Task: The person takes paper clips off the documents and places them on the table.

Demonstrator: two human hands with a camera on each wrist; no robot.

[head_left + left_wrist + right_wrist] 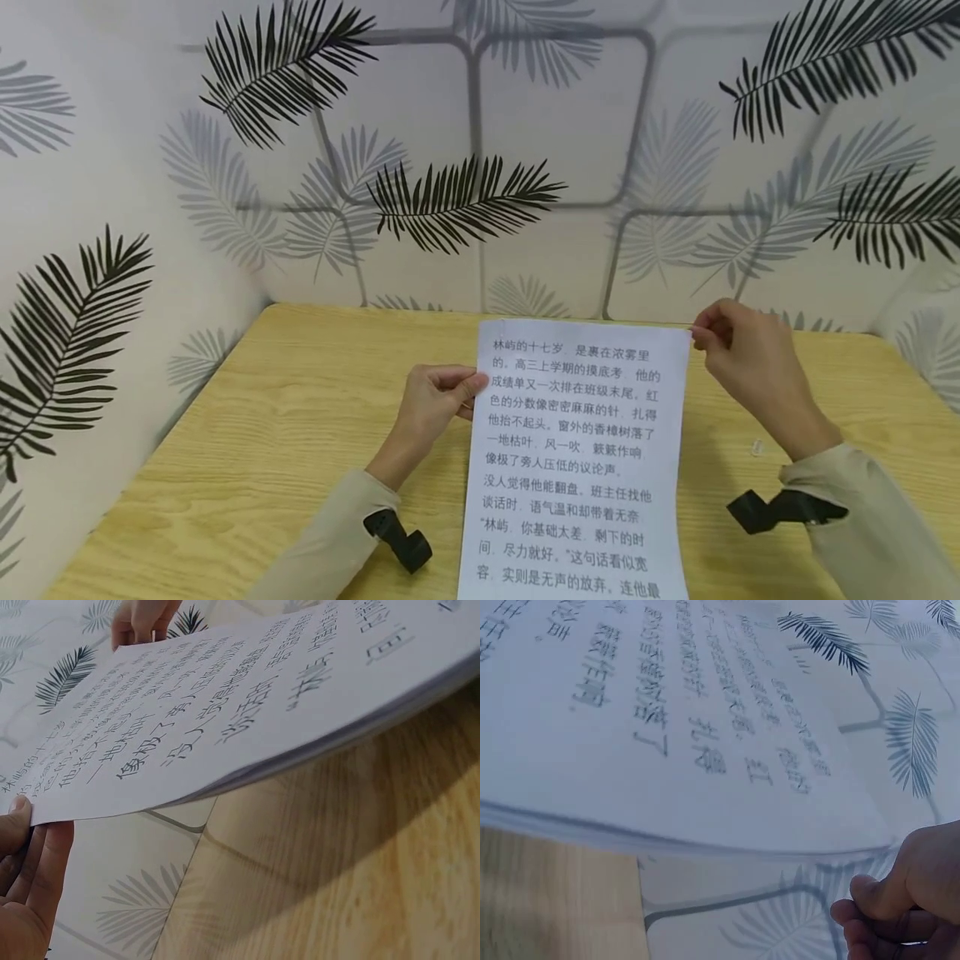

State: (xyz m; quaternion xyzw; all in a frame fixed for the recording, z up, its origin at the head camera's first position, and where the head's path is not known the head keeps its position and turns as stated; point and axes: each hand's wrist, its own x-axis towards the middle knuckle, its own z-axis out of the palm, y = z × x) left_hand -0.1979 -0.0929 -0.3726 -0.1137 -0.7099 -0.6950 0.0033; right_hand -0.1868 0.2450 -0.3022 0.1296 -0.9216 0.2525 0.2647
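A stack of printed paper sheets (577,467) is held up over the table, its top page covered in Chinese text. My left hand (435,408) pinches the stack's left edge near the top; in the left wrist view the thumb (20,802) lies on the page and the other fingers (49,862) are beneath. At the top right corner is my right hand (746,358), with thumb and forefinger brought together at the paper. The right wrist view shows this hand (915,892) with curled fingers, right beside the corner. Layered page edges (262,769) show along the stack's side.
The light wooden table (315,417) lies under the paper and runs back to a wall (420,275) patterned with leaves. A small pale scrap (757,447) lies on the table right of the stack. Black camera mounts (401,542) sit on both wrists.
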